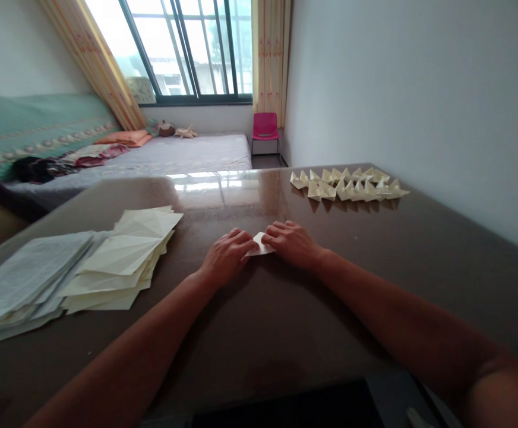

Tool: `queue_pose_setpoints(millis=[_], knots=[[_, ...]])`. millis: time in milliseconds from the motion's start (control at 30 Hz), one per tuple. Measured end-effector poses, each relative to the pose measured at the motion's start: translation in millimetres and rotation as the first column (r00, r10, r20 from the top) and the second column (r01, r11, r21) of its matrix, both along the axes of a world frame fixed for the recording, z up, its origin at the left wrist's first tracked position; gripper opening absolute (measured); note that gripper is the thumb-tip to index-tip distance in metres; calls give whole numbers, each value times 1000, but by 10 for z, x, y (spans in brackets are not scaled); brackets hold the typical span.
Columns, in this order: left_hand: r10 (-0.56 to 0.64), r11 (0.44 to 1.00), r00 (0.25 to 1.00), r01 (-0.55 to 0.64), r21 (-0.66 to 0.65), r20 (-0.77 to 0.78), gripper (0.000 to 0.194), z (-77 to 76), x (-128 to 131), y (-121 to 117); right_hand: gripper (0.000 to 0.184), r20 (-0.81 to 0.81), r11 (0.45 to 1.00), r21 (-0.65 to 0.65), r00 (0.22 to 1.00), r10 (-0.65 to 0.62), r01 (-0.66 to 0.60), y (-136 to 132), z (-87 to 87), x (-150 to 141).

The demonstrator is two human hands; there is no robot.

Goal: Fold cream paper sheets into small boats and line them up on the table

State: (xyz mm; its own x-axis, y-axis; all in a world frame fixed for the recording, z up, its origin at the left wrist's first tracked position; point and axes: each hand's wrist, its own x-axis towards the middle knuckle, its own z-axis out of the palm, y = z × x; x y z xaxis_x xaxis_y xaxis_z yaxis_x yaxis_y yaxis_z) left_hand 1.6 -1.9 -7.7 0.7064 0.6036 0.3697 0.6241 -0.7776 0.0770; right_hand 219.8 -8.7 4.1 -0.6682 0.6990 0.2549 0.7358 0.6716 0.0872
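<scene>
A small piece of folded cream paper (261, 244) lies between my two hands at the middle of the table. My left hand (229, 252) grips its left side, fingers bent over the edge. On the opposite side, my right hand (295, 242) pinches the paper with curled fingers. Part of the paper is hidden under the fingers, so its full shape does not show. To the left sits a loose stack of creased cream sheets (123, 252). Several folded paper boats (352, 185) stand in rows at the far right of the table.
Beside the cream sheets, a pile of printed papers (31, 270) lies at the left of the brown glossy table (259, 333). A white wall (410, 107) runs along the right. Beyond the table are a bed (205, 151) and a pink chair (265, 126) under the window.
</scene>
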Motion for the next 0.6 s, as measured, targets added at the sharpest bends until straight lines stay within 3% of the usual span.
queue_pose_setpoints(millis=[167, 300, 467, 600], knots=[[-59, 992, 996, 51, -118, -66, 28, -24, -21, 2, 17, 56, 983, -182, 998, 28, -17, 16, 78, 173], [-40, 982, 999, 33, -186, -30, 30, 8, -33, 4, 21, -96, 939, -341, 995, 3, -35, 109, 89, 346], [148, 948, 987, -122, -293, 66, 32, -17, 4, 57, 26, -298, 836, -547, 943, -150, -40, 242, -29, 416], [264, 913, 959, -215, -345, 101, 32, -57, 42, 84, 22, -263, 844, -527, 925, -274, 100, 251, -84, 359]])
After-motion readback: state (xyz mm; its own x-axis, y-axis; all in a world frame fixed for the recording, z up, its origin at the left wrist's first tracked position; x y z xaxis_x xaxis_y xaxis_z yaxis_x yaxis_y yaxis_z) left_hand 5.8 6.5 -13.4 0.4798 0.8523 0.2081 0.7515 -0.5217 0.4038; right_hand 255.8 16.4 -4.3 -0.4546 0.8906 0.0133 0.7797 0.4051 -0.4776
